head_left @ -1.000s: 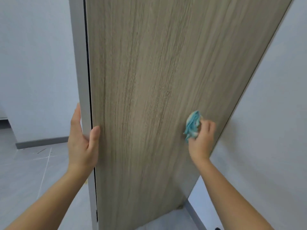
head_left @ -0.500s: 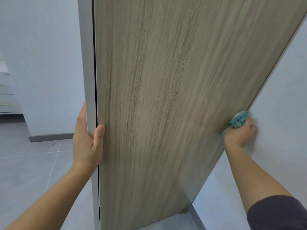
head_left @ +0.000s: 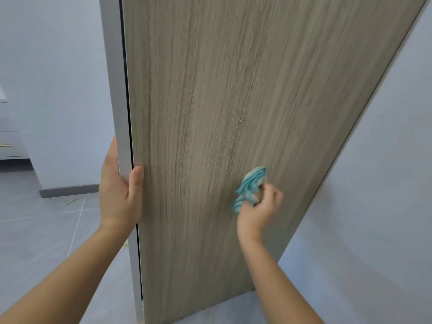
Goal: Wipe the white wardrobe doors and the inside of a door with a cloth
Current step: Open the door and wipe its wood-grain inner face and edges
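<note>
The open door's wood-grain inner face (head_left: 210,136) looks streaky grey-brown; the right hand (head_left: 257,211) pinches a bunched turquoise-and-white cloth (head_left: 250,188) against it, while the left hand (head_left: 119,195) clasps its white edge.

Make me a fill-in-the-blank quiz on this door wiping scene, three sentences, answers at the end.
1. The right hand holds a blue ____ against the door.
2. The left hand grips the door's edge, its ____ lying on the wiped face.
3. The wiped face shows ____ grain.
Answers: cloth, thumb, wood.
</note>
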### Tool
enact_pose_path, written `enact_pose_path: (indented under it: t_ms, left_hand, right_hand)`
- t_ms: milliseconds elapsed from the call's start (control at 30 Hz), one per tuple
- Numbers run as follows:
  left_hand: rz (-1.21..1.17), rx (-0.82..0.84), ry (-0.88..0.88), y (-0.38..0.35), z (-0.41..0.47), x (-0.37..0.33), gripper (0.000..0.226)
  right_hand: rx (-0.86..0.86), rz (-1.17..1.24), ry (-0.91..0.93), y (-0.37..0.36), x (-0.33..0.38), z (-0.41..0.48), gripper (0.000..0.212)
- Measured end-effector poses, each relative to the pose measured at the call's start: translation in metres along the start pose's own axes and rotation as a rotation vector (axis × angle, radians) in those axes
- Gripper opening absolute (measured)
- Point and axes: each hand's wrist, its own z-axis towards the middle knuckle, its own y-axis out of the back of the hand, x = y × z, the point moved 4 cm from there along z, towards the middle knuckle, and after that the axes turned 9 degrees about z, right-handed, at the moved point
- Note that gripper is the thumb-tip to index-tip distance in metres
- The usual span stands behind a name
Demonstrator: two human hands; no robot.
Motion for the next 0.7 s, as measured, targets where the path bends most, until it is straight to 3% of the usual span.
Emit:
enact_pose_path:
  t_ms: [267,367,467,700]
  left_hand:
    - [0.017,0.016,-0.060,0.004,0.003,-0.002,0.050]
    - [0.028,0.084,-0.066,0.005,0.002,0.001,0.051]
    - [0.002,0.160,-0.095,0.007,0.000,0.002,0.061]
    - [-0.167,0.079,0.023,-0.001,-0.021,0.006,0.072]
  right_hand:
    - [0.292,0.029,0.160,-0.054,0.043,-0.093,0.027]
    - [0.406,0.014,0.293,-0.067,0.051,-0.126,0.005]
    - [0.539,-0.088,0.558,-0.077,0.066,-0.150,0.013]
    - [0.594,-0.169,0.802,-0.061,0.044,-0.121,0.017]
